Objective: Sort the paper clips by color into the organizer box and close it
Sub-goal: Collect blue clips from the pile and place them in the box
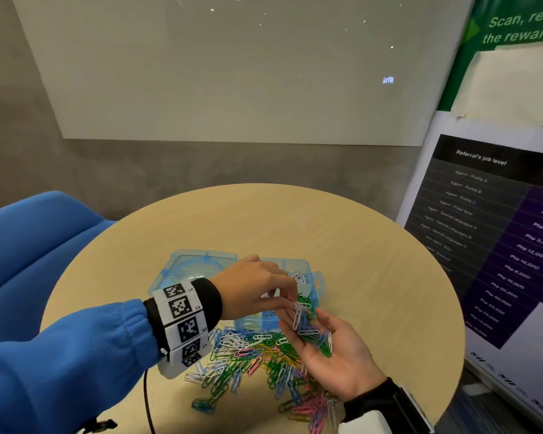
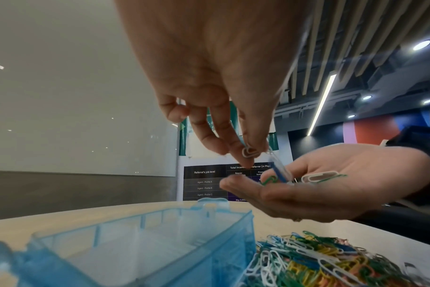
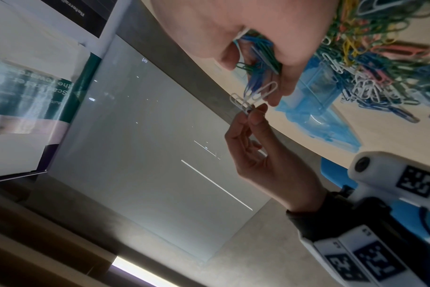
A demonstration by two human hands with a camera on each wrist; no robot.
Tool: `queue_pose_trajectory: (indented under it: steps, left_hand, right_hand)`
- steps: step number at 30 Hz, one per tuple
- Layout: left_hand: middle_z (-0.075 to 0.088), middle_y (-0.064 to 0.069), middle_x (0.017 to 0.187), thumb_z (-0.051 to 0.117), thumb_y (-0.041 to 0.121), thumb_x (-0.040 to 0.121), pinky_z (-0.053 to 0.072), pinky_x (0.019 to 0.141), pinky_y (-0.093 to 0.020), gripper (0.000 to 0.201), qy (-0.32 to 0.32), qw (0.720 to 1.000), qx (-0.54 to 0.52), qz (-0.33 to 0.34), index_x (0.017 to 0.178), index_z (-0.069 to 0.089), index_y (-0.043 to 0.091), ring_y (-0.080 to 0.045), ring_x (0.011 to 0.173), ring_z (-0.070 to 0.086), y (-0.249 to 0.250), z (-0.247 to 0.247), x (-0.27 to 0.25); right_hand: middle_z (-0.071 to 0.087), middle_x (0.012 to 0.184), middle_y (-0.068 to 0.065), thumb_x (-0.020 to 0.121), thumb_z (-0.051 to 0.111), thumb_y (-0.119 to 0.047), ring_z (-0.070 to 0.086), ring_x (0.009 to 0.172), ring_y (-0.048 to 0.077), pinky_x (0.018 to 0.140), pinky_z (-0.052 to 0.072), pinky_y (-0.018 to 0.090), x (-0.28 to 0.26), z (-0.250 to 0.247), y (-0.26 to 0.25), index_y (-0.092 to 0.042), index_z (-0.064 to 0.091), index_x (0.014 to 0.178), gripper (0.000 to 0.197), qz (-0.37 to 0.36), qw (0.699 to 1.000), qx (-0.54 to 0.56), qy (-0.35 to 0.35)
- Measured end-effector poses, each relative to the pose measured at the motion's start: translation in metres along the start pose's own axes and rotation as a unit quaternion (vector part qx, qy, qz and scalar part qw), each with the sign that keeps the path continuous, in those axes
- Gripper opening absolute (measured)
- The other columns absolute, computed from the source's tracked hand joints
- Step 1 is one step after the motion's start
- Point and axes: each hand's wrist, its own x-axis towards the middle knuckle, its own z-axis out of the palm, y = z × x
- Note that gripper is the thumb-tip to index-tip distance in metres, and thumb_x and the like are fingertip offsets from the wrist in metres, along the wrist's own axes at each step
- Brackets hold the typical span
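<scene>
Paper clips (image 1: 314, 335) heaped on cupped right hand (image 1: 336, 355) may spill; left hand (image 1: 257, 289) pinches white clips (image 1: 298, 311), possibly tangled with others.

round wooden table (image 1: 295, 220), blue chair (image 1: 29, 245) left, grey wall (image 1: 201, 164) with whiteboard (image 1: 232, 73), posters (image 1: 499, 214) right.

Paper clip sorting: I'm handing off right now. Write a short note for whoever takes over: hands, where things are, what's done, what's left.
Left hand: pinches white paper clips lifted from the right palm.
Right hand: palm up, cupping a mixed bunch of green, blue and white clips.
Translucent blue plastic organizer box: open on the round wooden table, lid folded back.
Done: some white and green clips sit in separate compartments.
Left: a large mixed-colour clip pile on the table; sort it, then close the box.
</scene>
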Motion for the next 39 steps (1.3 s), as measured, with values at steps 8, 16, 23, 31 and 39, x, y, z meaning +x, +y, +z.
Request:
queue_pose_trajectory:
  steps: [8, 16, 23, 31, 39]
  left_hand:
    - [0.058, 0.022, 0.087, 0.050, 0.051, 0.095, 0.034, 0.083, -0.024, 0.020, 0.001, 1.000, -0.021, -0.020, 0.099, 0.061, 0.034, 0.004, 0.075, 0.048, -0.007, -0.009, 0.005]
    - [0.066, 0.013, 0.083, 0.056, 0.049, 0.092, 0.042, 0.067, -0.024, 0.024, 0.031, 0.995, -0.002, -0.099, 0.089, 0.064, 0.027, -0.010, 0.074, 0.060, -0.035, -0.021, 0.034]
    - [0.066, 0.013, 0.095, 0.049, 0.066, 0.087, 0.041, 0.064, -0.026, 0.040, -0.021, 0.981, 0.038, -0.191, 0.094, 0.063, 0.028, -0.010, 0.075, 0.051, -0.051, -0.015, 0.059]
    - [0.062, 0.010, 0.097, 0.059, 0.041, 0.093, 0.050, 0.071, -0.031, 0.020, -0.022, 0.996, -0.089, -0.021, 0.100, 0.068, 0.025, -0.005, 0.079, 0.053, -0.009, -0.013, 0.034]
    - [0.057, 0.005, 0.109, 0.061, 0.043, 0.090, 0.046, 0.073, -0.034, 0.026, -0.055, 0.997, -0.045, 0.010, 0.109, 0.066, 0.026, -0.013, 0.097, 0.052, 0.011, 0.000, 0.017]
  right_hand:
    - [0.060, 0.118, 0.037, 0.102, 0.041, -0.020, 0.058, 0.117, 0.040, 0.108, 0.041, 0.046, 0.001, 0.000, -0.004, 0.005, 0.056, 0.122, 0.035, -0.005, 1.000, -0.023, -0.015]
    - [0.062, 0.119, 0.032, 0.104, 0.036, -0.023, 0.058, 0.116, 0.039, 0.111, 0.037, 0.045, -0.005, -0.003, -0.012, 0.013, 0.058, 0.120, 0.045, -0.003, 0.999, -0.014, -0.031]
    - [0.061, 0.121, 0.032, 0.103, 0.036, -0.024, 0.055, 0.121, 0.039, 0.113, 0.035, 0.044, -0.010, -0.003, -0.016, 0.014, 0.058, 0.119, 0.047, -0.006, 0.999, -0.010, -0.033]
    - [0.059, 0.123, 0.034, 0.103, 0.038, -0.032, 0.057, 0.119, 0.041, 0.110, 0.038, 0.047, -0.011, 0.000, -0.016, 0.012, 0.054, 0.125, 0.052, -0.016, 0.999, -0.034, -0.027]
    - [0.058, 0.110, 0.029, 0.101, 0.043, -0.030, 0.052, 0.110, 0.039, 0.108, 0.038, 0.051, -0.016, 0.007, -0.009, 0.005, 0.056, 0.112, 0.040, -0.016, 0.998, -0.047, -0.039]
